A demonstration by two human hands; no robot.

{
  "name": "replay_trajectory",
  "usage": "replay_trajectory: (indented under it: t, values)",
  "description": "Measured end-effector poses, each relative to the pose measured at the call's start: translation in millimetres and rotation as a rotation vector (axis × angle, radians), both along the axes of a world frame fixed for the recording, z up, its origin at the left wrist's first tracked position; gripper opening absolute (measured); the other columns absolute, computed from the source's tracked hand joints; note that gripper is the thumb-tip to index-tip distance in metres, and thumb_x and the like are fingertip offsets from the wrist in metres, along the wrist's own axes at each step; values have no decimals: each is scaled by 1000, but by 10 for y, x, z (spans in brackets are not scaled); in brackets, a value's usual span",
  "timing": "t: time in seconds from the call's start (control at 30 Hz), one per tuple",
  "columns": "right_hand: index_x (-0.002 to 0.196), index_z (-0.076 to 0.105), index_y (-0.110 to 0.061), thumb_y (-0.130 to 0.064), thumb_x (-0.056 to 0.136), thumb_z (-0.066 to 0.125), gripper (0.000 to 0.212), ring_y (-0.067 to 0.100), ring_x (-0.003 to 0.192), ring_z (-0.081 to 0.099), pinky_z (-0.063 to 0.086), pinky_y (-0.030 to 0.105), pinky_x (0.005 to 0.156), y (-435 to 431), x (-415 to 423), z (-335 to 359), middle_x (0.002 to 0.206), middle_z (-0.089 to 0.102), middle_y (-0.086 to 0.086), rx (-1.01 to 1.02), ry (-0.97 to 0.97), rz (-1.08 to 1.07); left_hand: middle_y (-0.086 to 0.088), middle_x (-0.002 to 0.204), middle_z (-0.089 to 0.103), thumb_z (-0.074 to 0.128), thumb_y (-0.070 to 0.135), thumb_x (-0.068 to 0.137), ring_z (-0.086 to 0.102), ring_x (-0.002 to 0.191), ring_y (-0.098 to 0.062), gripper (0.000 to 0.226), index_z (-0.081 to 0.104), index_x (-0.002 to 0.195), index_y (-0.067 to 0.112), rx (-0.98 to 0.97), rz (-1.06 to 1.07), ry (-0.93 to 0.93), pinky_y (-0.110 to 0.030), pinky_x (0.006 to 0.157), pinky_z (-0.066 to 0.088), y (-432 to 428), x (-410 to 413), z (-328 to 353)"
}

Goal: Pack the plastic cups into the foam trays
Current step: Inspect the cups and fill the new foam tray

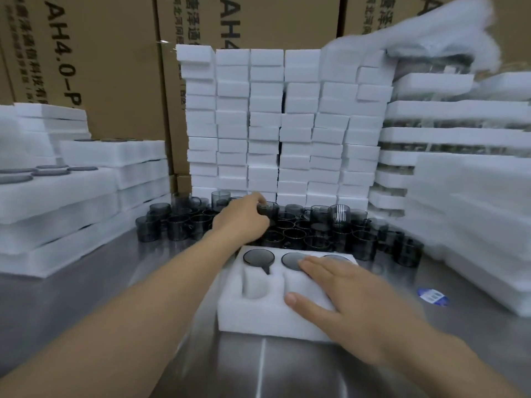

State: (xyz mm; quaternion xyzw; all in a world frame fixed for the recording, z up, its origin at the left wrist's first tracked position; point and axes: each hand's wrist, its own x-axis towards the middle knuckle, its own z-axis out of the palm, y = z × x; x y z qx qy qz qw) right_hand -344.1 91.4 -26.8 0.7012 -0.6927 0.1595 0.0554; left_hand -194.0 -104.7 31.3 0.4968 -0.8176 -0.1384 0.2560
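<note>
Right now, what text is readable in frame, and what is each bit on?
"AH4.0-P": printed sideways on the left cardboard box, cut off at both ends.
"AH4": sideways on the middle cardboard box, the rest hidden behind foam.
Chinese print beside both codes: too blurred to read.
Blue and white sticker: too small to read.
Cups and foam tray: no text.

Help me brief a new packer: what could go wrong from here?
1. The left hand grips a dark cup inside a tightly packed cluster; lifting it might topple neighbours.
2. The right hand lies flat across the foam tray, covering pockets, so the cup may snag there.
</note>
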Motion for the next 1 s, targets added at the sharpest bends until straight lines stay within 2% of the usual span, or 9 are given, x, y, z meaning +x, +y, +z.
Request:
replay_trajectory:
  t: [0.1, 0.2, 0.37, 0.43, 0.57, 0.67, 0.77, 0.87, 1.0]
  values:
    - [161, 27, -48, -99, 79, 10, 98, -4, 150, 21, 21, 19, 118, -7, -29, -41, 161, 30, -35, -20, -15, 5, -4, 153, 56, 58, 26, 98, 62, 122, -33, 63, 42, 157, 42, 37, 52, -66, -46, 99, 56, -186, -120, -29]
    - [160, 23, -51, -102, 76, 9, 99, -6, 149, 21, 23, 21, 118, -32, -49, -55, 158, 30, -37, -41, -38, 17, -2, 147, 60, 60, 28, 100, 62, 120, -30, 55, 50, 152, 42, 26, 90, -39, -41, 91, 56, -311, -241, -134]
    - [160, 29, -50, -96, 83, 15, 91, -4, 148, 24, 21, 22, 122, -16, -32, 0, 160, 34, -33, -19, -26, 45, 2, 119, 73, 68, 32, 103, 60, 92, -22, 8, 66, 107, 38, -80, 193, -14, -30, 67, 42, -342, -301, -110]
    - [159, 28, -51, -95, 83, 16, 88, -5, 148, 24, 20, 21, 122, -2, -26, 0, 159, 34, -33, -20, -42, 47, 3, 113, 75, 70, 35, 103, 59, 89, -20, 2, 70, 102, 37, -129, 196, -35, -28, 61, 37, -312, -309, -110]
    - [159, 27, -53, -95, 84, 17, 86, -4, 148, 24, 21, 20, 120, -3, -26, 8, 158, 33, -35, -22, -39, 47, 9, 104, 66, 73, 38, 101, 65, 104, -22, 6, 78, 104, 37, -273, 177, 150, -31, 68, 41, -81, -248, -15]
    - [161, 26, -51, -95, 85, 17, 88, -1, 151, 24, 22, 25, 124, 8, -28, 16, 160, 31, -35, 1, -37, 44, 7, 122, 52, 72, 40, 100, 52, 115, -19, 6, 74, 105, 42, -434, 86, 382, -32, 78, 42, 266, -172, -67]
    - [158, 26, -55, -96, 85, 19, 85, -5, 146, 26, 28, 23, 119, 25, -19, 26, 151, 32, -43, -19, -59, 62, 20, 122, 65, 63, 46, 104, 63, 96, -7, 5, 61, 103, 50, -409, -76, 611, -36, 80, 52, 675, -83, -249]
    - [157, 32, -52, -95, 86, 21, 84, -9, 142, 29, 27, 18, 113, 13, -24, 47, 141, 32, -47, -31, -47, 65, 24, 97, 68, 70, 47, 100, 65, 88, -1, 13, 58, 104, 44, -460, -141, 633, -36, 75, 53, 902, -23, -350]
    - [156, 36, -50, -93, 88, 24, 81, -7, 145, 30, 29, 25, 121, 8, -19, 50, 155, 35, -39, -17, -56, 82, 21, 115, 67, 88, 40, 87, 66, 109, -3, 49, 57, 124, 35, -702, -219, 643, -43, 93, 56, 1051, 29, -280]
